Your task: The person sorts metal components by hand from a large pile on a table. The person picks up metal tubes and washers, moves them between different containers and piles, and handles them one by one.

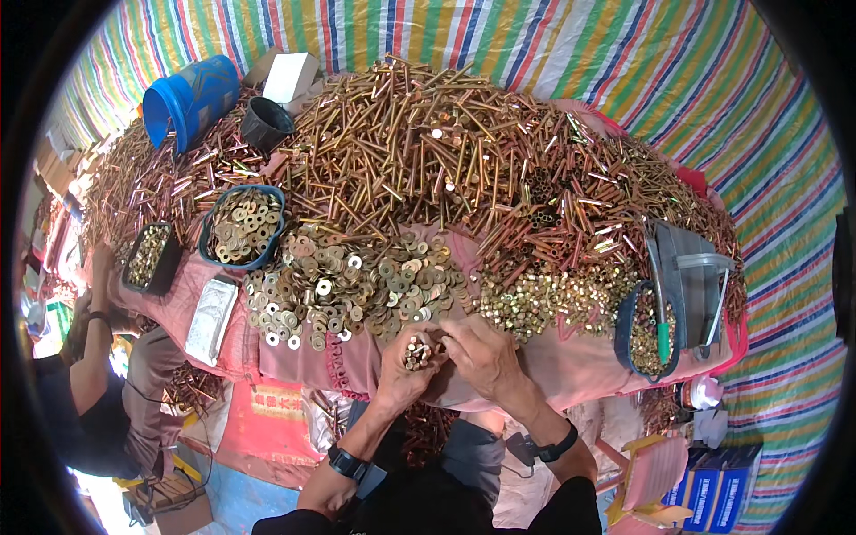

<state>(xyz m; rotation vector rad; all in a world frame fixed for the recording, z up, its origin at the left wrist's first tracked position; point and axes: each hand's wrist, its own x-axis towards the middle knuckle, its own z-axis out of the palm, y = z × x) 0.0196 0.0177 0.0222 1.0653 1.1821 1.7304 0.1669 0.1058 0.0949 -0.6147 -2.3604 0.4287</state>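
Note:
My left hand [403,373] is closed around a bundle of bolts [417,354], their ends pointing up. Against its side, my right hand [486,358] has thumb and fingers pinched together; what lies between the fingertips is hidden. Just beyond both hands spreads a heap of flat brass-coloured washers [321,290]. To the right of it lies a heap of small nuts [548,299]. Behind these rises a large pile of long yellowish metal bolts [401,134], with shorter metal sleeves [571,201] at its right.
Left stand a blue tub of washers [283,209], a dark tray of nuts [168,283] and a silver block [212,321]. A blue bucket [201,98] lies tipped behind. Right are a nut bowl [624,343] and grey scoop [682,267]. Another person's arm [96,339] reaches in left.

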